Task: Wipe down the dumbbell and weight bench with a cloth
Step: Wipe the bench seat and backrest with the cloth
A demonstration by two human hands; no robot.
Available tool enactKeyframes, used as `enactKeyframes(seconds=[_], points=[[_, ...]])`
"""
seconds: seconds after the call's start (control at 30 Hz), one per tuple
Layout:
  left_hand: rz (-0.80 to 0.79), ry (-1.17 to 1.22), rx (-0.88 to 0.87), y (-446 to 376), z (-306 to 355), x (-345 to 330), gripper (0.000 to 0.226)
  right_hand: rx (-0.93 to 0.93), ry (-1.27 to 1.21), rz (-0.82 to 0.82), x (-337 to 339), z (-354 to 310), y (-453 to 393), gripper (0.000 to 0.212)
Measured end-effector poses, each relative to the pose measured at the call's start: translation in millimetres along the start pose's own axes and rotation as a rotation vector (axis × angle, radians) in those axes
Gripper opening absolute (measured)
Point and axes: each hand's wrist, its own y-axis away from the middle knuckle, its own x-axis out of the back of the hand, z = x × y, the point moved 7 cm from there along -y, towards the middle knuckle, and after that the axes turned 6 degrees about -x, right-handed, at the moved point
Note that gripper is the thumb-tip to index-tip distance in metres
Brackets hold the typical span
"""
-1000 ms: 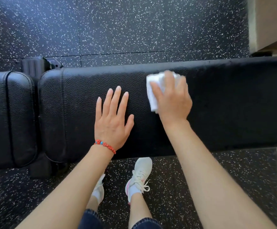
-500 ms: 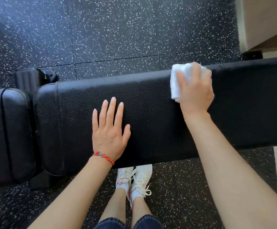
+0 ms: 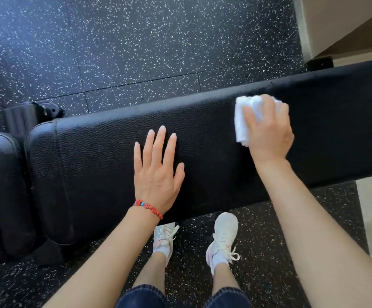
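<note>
A long black padded weight bench (image 3: 91, 163) runs across the view. My left hand (image 3: 158, 172) lies flat on its middle, fingers straight and spread, with a red bead bracelet on the wrist. Further right, my right hand (image 3: 269, 134) grips a folded white cloth (image 3: 242, 121) and presses it onto the pad near the far edge. My fingers cover most of the cloth. No dumbbell is in view.
A separate black seat pad (image 3: 0, 192) adjoins the bench at the left, with a black frame part (image 3: 29, 114) behind it. Speckled black rubber floor surrounds the bench. A beige wall block (image 3: 347, 25) stands at the top right. My white shoes (image 3: 222, 236) stand in front of the bench.
My right hand has slid the cloth to the right along the bench, out to the far edge and slightly back. My left hand stayed flat on the pad. My feet shifted apart.
</note>
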Motion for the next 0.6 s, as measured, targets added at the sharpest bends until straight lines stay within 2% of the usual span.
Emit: enactKeyframes(seconds=[0.07, 0.13, 0.27, 0.4, 0.43, 0.5, 0.6], points=[[-0.031, -0.012, -0.011, -1.9, 6.9, -6.9, 0.055, -0.052, -0.024, -0.011, -0.5, 6.4, -0.6, 0.043], [-0.058, -0.039, -0.005, -1.0, 7.9, -12.0, 0.056, -0.013, -0.065, -0.015, -1.7, -8.0, 15.0, 0.042], [-0.053, -0.058, -0.01, -0.2, 6.6, -14.6, 0.057, 0.28, -0.049, -0.008, -0.5, -44.3, 71.6, 0.038], [-0.051, -0.063, 0.0, -0.4, 8.6, -14.0, 0.057, 0.431, -0.019, 0.021, 2.3, -31.4, 67.2, 0.037], [-0.047, -0.063, 0.006, -0.4, 9.5, -13.2, 0.056, 0.409, -0.01, -0.007, 2.4, -16.6, 57.7, 0.036], [-0.035, -0.056, 0.036, -0.1, 12.4, -10.0, 0.056, 0.205, -0.098, -0.098, 5.9, 25.2, 34.8, 0.039], [-0.001, -0.04, 0.062, -2.2, 27.1, -7.0, 0.055, 0.036, -0.084, 0.002, 18.9, 63.4, 27.7, 0.038]])
